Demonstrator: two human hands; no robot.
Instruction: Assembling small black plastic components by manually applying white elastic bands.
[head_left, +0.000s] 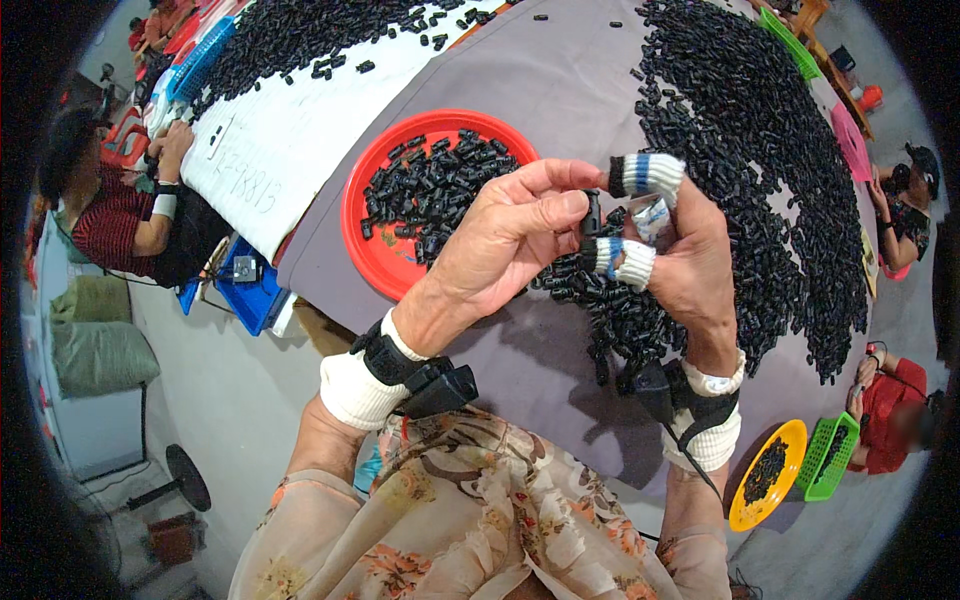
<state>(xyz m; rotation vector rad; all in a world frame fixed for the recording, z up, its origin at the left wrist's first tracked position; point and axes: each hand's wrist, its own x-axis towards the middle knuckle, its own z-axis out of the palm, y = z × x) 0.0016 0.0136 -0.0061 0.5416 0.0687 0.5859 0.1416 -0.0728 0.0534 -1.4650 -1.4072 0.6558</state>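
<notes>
A big white sheet (290, 130) with writing lies on the far left of the grey table (560, 90). Both hands meet above the table. The left hand (500, 240) and the right hand (690, 260), its fingers wrapped in striped cloth, pinch one small black piece (592, 212) together. A red plate (375, 245) of black pieces sits just behind. A big black pile (760, 150) lies on the right.

A large white sheet (290, 130) with faint handwriting covers the far left part of the table, under a spread of small black parts; it is rectangular and bent by the lens. Two grey-green sacks (100, 335), stuffed and soft-sided, lie stacked on the floor at the left, beside the seated person in the striped top. A small crumpled silvery-white wrapper (652, 217) sits in the right hand (690, 260), between its taped fingers.
</notes>
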